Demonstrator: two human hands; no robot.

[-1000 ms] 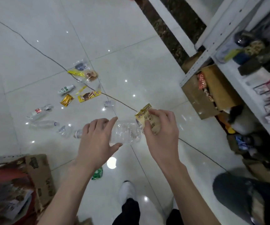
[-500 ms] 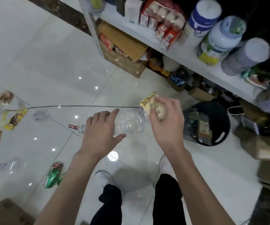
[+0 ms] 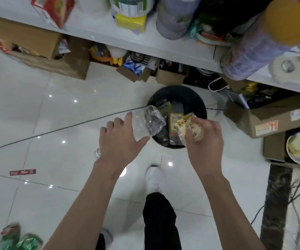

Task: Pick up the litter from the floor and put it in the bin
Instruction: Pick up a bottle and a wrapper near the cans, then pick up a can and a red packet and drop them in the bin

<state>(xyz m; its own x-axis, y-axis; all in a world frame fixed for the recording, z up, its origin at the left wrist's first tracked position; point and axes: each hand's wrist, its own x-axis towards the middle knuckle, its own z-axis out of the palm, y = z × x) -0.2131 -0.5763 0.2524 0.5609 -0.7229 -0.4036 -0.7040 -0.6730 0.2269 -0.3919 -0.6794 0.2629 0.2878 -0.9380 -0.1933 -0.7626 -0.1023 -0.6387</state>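
Head view: we look down on two bare hands held out above a glossy white tiled floor (image 3: 37, 114), right in front of a round black bin (image 3: 198, 100). The left hand (image 3: 120, 139) grips a clear, crumpled plastic bottle (image 3: 145, 123) round its middle, fingers over the top and thumb underneath. The bottle's broad end juts past the fingertips and hangs over the bin's left rim; its neck end peeps out just below the hand. The right hand (image 3: 203, 139) pinches a yellow snack wrapper (image 3: 183, 127) between thumb and curled fingers, above the near right part of the bin's opening. The hands are apart, each clamped on its own piece. The bottle and the wrapper come near one another without touching. Several printed wrappers already lie inside the bin.

On the floor to the left lies a red label strip (image 3: 22, 172), well apart from the bin. At the lower left edge sits some green litter (image 3: 17, 239), too blurred for us to say more than that it may be a crushed can or foil packet. A thin black cable (image 3: 64, 129) runs across the tiles towards the bin. A white shoe (image 3: 154, 177) stands between the forearms. Behind the bin a white shelf (image 3: 91, 31) carries jars and cartons, with cardboard boxes (image 3: 70, 65) beneath it.
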